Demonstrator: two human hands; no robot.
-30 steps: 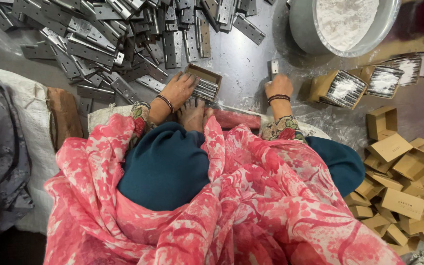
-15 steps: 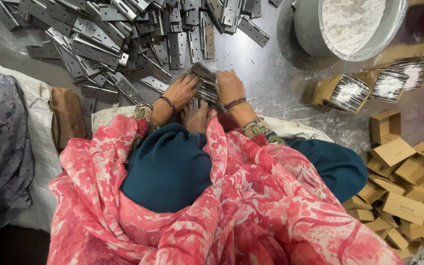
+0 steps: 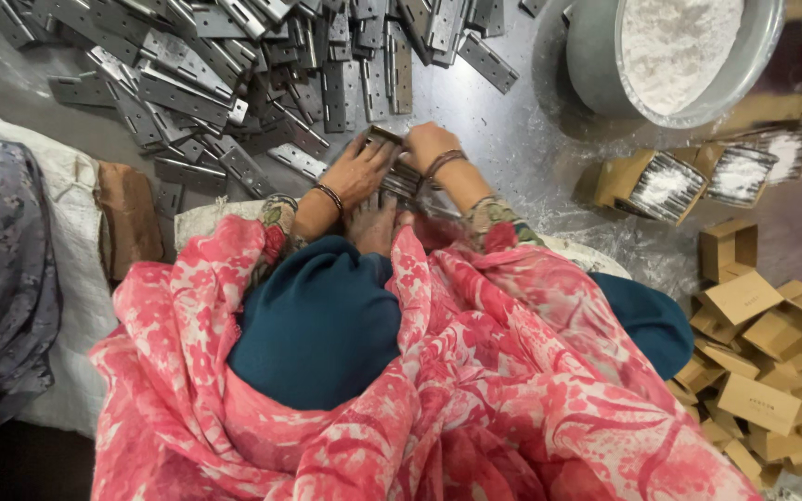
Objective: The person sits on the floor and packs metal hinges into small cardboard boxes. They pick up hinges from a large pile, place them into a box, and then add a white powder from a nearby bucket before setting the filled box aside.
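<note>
Both hands meet over a small box (image 3: pixel 399 167) packed with metal hinges, which sits on the grey floor (image 3: pixel 531 167) just beyond the person's foot (image 3: pixel 375 223). The left hand (image 3: pixel 356 174) clasps the box's left side with its fingers curled closed on it; the right hand (image 3: pixel 429 147) presses on its far right edge, fingers bent over the top. The box looks like thin card, soft at the walls yet heavy with stacked steel, so it is best held low by opposite sides. Loose hinges (image 3: pixel 234 83) lie heaped far left, a basin (image 3: pixel 596 56) of white powder far right, filled boxes (image 3: pixel 661 184) and flat cartons (image 3: pixel 763 353) right.
</note>
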